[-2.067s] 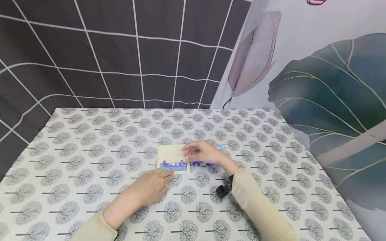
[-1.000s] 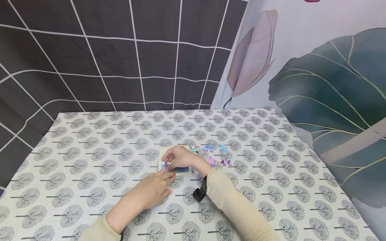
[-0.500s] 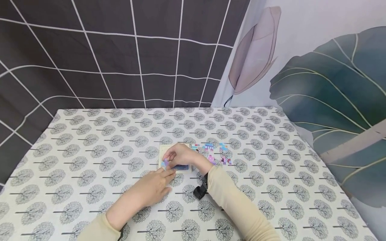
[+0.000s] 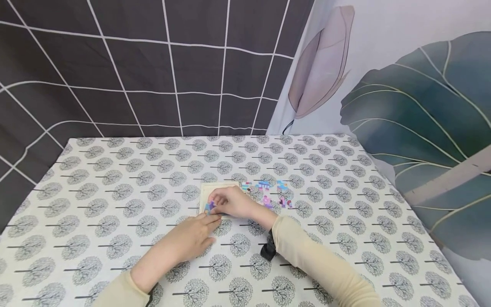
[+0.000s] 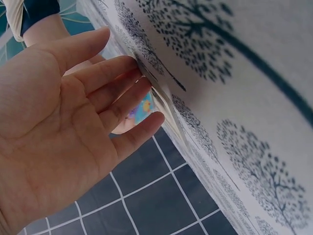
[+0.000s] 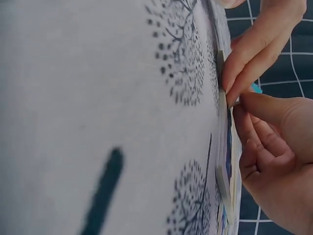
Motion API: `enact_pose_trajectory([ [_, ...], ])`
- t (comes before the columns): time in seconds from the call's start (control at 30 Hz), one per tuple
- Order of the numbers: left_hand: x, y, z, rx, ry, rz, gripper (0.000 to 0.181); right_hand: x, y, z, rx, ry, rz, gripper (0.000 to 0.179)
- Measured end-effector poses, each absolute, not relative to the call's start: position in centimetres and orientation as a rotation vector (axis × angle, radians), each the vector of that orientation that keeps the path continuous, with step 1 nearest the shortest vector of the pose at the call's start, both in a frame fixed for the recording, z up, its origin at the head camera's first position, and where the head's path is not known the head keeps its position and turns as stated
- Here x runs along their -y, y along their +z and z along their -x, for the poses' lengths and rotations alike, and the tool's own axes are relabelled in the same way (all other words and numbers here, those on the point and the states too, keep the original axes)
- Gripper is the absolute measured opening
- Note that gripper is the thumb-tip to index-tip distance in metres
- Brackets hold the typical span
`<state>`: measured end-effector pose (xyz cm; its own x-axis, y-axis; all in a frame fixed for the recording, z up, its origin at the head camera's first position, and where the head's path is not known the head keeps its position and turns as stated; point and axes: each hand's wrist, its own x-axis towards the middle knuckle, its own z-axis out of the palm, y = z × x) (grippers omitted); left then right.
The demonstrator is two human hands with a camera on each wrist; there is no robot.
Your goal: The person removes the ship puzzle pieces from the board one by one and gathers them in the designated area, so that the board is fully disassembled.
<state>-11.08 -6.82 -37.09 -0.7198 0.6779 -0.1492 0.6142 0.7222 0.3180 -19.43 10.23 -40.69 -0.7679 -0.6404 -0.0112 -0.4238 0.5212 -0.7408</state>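
My right hand [image 4: 235,203] is over a shallow cream puzzle tray [image 4: 204,196], pinching a small blue and purple jigsaw piece [image 4: 211,206] between thumb and forefinger near the tray's near left corner. In the left wrist view the piece [image 5: 145,108] shows partly behind the fingers, with blue and a yellow spot. My left hand [image 4: 188,238] lies with fingers extended, its fingertips touching the tray's near edge close to the right thumb. From the right side, the right wrist view has both hands meeting at the tray rim [image 6: 222,166]. The right hand hides much of the tray's inside.
Several loose jigsaw pieces lie right of the tray, among them a blue one [image 4: 282,184], a blue and purple one [image 4: 264,185] and a pink one [image 4: 267,201]. A tree-print cloth [image 4: 126,204] covers the table. Dark gridded fabric [image 4: 134,64] hangs behind.
My right hand came left from the tray's right side to its near left corner and stayed there; the piece in its fingers now shows more. My left hand has kept to the near edge.
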Motion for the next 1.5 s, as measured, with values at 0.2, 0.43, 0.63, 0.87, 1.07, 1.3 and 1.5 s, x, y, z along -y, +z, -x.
enact_pose_trajectory([
  [0.2,7.0,-37.1,11.1,-2.659,0.392,-1.014,0.051,-10.5,-40.1,18.6,-2.505,-1.147,0.908,0.014],
  [0.43,7.0,-37.2,11.3,-2.650,0.391,-1.007,0.050,-10.7,-39.6,18.4,-2.543,-1.196,0.780,0.016],
  [0.63,7.1,-37.4,11.5,-2.652,0.392,-1.015,0.050,-11.3,-39.3,18.2,-2.571,-1.137,0.712,0.016],
  [0.87,7.2,-37.6,11.5,-2.657,0.384,-1.040,0.050,-12.2,-38.6,16.9,-2.576,-1.072,0.680,0.015],
  [1.07,7.0,-37.4,11.5,-2.642,0.392,-1.000,0.050,-13.6,-38.6,15.8,-2.535,-1.005,0.710,0.016],
  [1.3,6.9,-37.4,11.4,-2.638,0.401,-0.983,0.051,-15.6,-38.4,15.2,-2.497,-0.938,0.715,0.015],
  [1.5,7.0,-37.3,11.3,-2.643,0.405,-0.982,0.051,-16.7,-37.5,14.9,-2.470,-0.790,0.688,0.014],
])
